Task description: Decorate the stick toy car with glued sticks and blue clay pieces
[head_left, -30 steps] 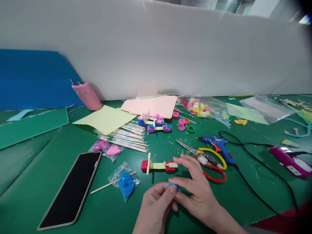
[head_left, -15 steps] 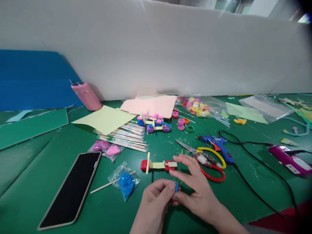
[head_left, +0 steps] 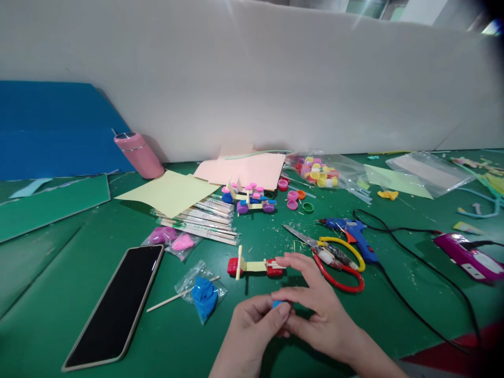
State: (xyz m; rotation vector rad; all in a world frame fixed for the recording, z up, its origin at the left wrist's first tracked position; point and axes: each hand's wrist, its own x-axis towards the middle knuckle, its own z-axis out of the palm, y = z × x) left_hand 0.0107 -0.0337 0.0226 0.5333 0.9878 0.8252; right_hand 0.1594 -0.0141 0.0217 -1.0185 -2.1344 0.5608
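Observation:
Low in the middle of the green table, my left hand (head_left: 252,331) and my right hand (head_left: 318,310) meet around a small blue piece (head_left: 277,303). Both pinch it with thumb and fingers; most of it is hidden. My right hand's other fingers stretch out over the table. Just beyond my fingers lies a small model with red caps and pale sticks (head_left: 255,266). A clear bag with blue pieces (head_left: 202,294) and a thin wooden stick (head_left: 169,301) lie to the left of my hands.
A black phone (head_left: 114,304) lies at the left. Red and yellow scissors (head_left: 334,257), a blue glue gun (head_left: 352,233) with black cable and a purple device (head_left: 468,257) sit at the right. Farther back are a stick bundle (head_left: 205,220), coloured paper (head_left: 169,191), a cap model (head_left: 250,199), a bag of caps (head_left: 323,173) and a pink bottle (head_left: 137,154).
My hands have stayed in place, turning the small blue piece between the fingers. My right hand's fingers have lowered slightly. Nothing else on the table has moved.

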